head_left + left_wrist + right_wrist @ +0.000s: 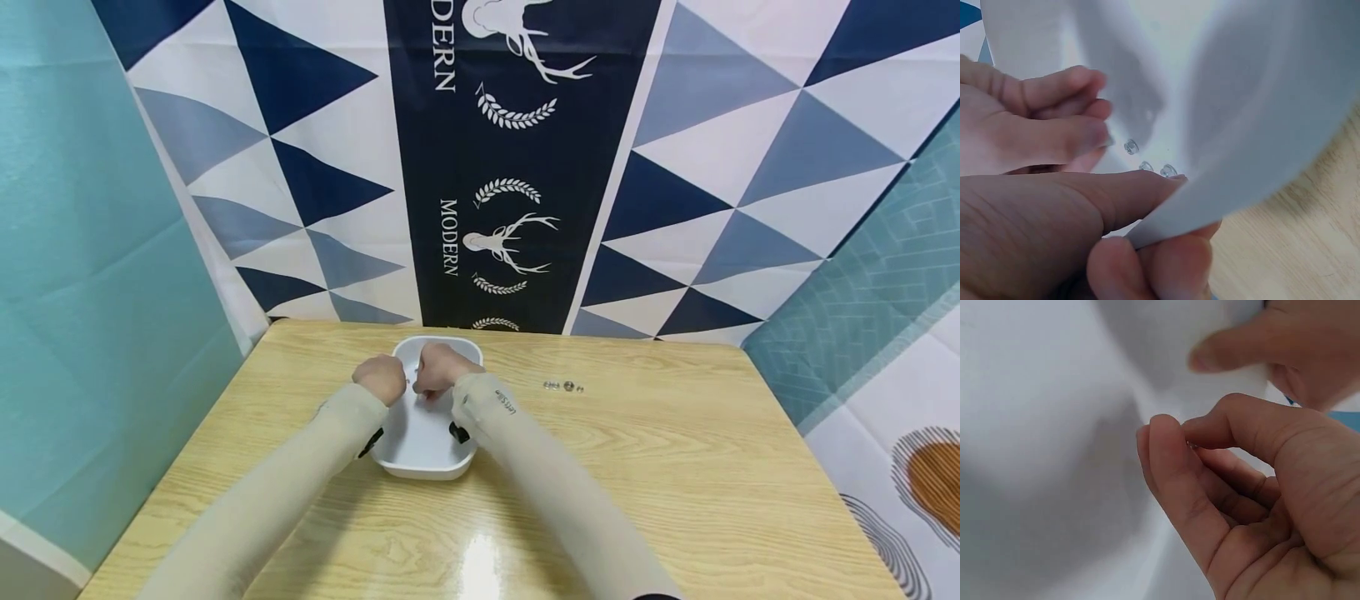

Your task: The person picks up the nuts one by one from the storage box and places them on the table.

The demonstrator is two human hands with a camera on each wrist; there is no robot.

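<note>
Just left of head-frame centre, the left hand (381,380) grips the white tray (423,472); the right hand (444,367) pinches a small metal piece (1193,445), apparently mid-pickup, requiring steady fingertip pressure.

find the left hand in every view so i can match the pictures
Head: left hand, below-left of centre, at the white tub.
Left wrist: left hand, lower left, holding the tub's edge.
Right wrist: left hand, upper right, blurred.
Shared landmark: the white tub.

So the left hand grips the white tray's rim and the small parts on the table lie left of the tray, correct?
No, the small parts on the table lie right of the tray, as the head view shows. The rest stands.
</note>
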